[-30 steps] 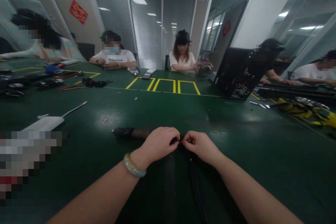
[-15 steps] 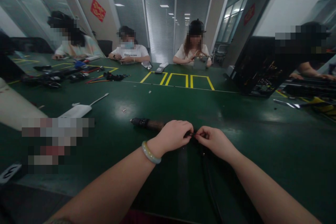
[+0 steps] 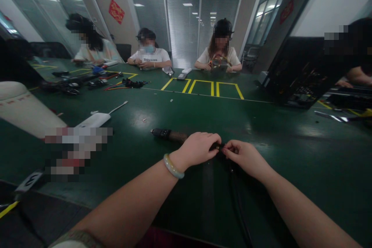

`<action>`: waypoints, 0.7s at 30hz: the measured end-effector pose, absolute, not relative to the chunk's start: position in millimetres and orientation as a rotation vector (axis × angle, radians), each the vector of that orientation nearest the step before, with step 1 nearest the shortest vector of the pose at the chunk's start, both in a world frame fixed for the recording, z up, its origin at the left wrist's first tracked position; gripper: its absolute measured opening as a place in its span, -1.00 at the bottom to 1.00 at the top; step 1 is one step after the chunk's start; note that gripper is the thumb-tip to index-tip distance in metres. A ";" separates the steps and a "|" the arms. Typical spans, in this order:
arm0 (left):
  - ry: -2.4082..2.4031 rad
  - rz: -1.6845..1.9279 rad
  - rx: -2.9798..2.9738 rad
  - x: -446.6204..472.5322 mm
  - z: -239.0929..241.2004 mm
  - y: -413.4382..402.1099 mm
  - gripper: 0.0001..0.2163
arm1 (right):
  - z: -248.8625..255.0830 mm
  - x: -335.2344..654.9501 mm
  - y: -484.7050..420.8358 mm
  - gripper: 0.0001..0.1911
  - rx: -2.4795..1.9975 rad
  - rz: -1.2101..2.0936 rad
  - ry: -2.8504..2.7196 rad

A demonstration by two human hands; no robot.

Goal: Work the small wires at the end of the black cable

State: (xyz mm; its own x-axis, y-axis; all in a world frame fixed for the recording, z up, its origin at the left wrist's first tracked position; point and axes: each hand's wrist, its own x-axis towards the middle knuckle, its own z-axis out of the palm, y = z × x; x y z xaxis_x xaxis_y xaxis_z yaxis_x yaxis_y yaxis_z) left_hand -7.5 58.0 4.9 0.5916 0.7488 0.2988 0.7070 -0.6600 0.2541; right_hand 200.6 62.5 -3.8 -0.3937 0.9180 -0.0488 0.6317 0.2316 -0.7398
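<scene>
My left hand (image 3: 199, 148) is closed over the right end of a dark cylindrical tool (image 3: 170, 135) that lies on the green table (image 3: 186, 112). A pale green bangle (image 3: 173, 166) sits on that wrist. My right hand (image 3: 245, 155) meets it fingertip to fingertip, pinching a small dark part (image 3: 220, 148) at the tool's end; I cannot make out what that part is. A black cable (image 3: 236, 197) runs from under my right hand toward me.
A white device with a thin cable (image 3: 97, 118) lies to the left, beside a white cylinder (image 3: 26, 108). Several people sit along the far and side edges. Yellow tape rectangles (image 3: 213, 87) mark the far middle. A black open case (image 3: 302, 73) stands at the right, cables and tools (image 3: 87, 81) at far left.
The view has swung left and slightly forward, so the table's left side and near edge show more. Both hands stay pinched together at the tool's end.
</scene>
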 end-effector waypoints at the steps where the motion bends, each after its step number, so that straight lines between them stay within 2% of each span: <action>1: 1.245 0.586 2.701 -7.5 4.2 58.3 -0.84 | -4.4 200.7 62.6 -0.79 -1.425 0.977 -2.113; 7: 1.232 0.568 2.708 -9.2 2.7 59.4 -0.93 | -3.4 200.8 61.8 -0.78 -1.431 0.968 -2.123; 21: 1.218 0.582 2.646 -8.3 1.1 62.0 -0.84 | -8.6 200.8 62.1 -0.82 -1.347 0.981 -2.098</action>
State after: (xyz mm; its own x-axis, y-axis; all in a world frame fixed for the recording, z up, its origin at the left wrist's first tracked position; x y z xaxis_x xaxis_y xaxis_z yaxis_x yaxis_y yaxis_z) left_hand -8.3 62.0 1.1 0.5898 0.7587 0.2767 0.6920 -0.6514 0.3112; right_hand 200.8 62.1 -8.6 -0.4162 0.9093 0.0006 0.5826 0.2672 -0.7676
